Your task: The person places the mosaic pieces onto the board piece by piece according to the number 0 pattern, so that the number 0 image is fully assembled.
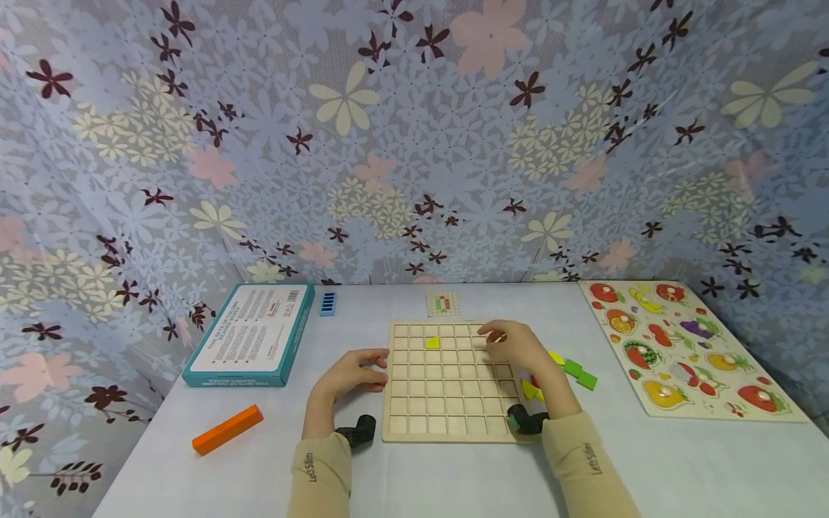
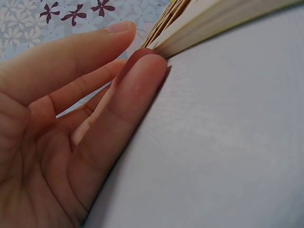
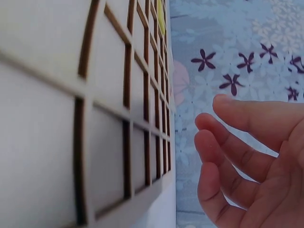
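A wooden grid board [image 1: 442, 403] lies flat at the middle of the table, and one yellow piece [image 1: 432, 343] with a curved edge sits in a cell near its top. My left hand [image 1: 350, 375] rests at the board's left edge. In the left wrist view, its thumb and a finger touch the board's corner [image 2: 190, 35] without curling round it. Over the board's upper right hovers my right hand [image 1: 518, 347], its fingers loosely bent. Nothing is between those fingers in the right wrist view, where the hand [image 3: 251, 161] is apart from the grid.
Right of the board lie green pieces [image 1: 586, 380] and yellow pieces [image 1: 529, 389], partly behind my right arm. A small pattern card [image 1: 443, 303] is behind the board. Farther out are a fruit puzzle [image 1: 654, 345], a teal box [image 1: 255, 331], an orange bar [image 1: 228, 429] and a blue item [image 1: 328, 304].
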`<action>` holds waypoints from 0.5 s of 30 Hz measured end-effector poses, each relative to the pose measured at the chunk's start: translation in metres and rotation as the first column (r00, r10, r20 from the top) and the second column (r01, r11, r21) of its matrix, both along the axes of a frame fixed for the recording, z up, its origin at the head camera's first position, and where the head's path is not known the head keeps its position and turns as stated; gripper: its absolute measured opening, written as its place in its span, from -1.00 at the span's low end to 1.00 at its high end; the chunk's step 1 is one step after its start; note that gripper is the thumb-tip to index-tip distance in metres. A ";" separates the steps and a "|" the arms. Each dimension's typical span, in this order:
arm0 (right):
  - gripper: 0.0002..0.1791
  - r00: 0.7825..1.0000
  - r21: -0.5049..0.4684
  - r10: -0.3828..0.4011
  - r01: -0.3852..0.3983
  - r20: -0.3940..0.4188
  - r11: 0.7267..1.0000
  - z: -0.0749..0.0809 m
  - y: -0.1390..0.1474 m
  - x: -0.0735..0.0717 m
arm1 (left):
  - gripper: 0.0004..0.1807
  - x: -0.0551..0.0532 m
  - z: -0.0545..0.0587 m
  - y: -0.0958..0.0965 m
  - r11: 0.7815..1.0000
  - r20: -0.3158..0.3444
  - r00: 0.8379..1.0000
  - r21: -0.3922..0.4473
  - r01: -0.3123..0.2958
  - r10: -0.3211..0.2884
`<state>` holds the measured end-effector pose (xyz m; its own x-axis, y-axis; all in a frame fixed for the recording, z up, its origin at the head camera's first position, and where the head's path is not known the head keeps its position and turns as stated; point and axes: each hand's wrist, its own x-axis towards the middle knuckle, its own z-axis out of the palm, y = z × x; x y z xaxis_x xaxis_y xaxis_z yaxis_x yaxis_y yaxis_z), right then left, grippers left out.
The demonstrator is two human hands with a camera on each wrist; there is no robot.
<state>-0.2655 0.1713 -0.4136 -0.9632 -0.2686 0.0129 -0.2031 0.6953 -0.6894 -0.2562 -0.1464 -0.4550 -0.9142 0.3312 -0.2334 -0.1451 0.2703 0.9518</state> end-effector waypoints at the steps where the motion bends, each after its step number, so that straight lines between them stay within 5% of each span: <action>1: -0.67 1.000 -0.003 -0.006 0.006 0.001 1.000 -0.001 0.002 0.000 | -0.38 0.000 0.000 0.000 1.000 0.000 1.000 -0.001 -0.001 0.001; 15: -0.68 0.998 -0.047 -0.057 0.058 0.026 0.997 -0.005 0.027 0.000 | -0.38 0.001 0.000 0.001 1.000 -0.002 1.000 -0.002 0.000 0.000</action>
<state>-0.2652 0.1987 -0.4184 -0.9772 -0.2124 0.0003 -0.1463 0.6717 -0.7262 -0.2551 -0.1458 -0.4552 -0.9147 0.3308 -0.2321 -0.1429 0.2724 0.9515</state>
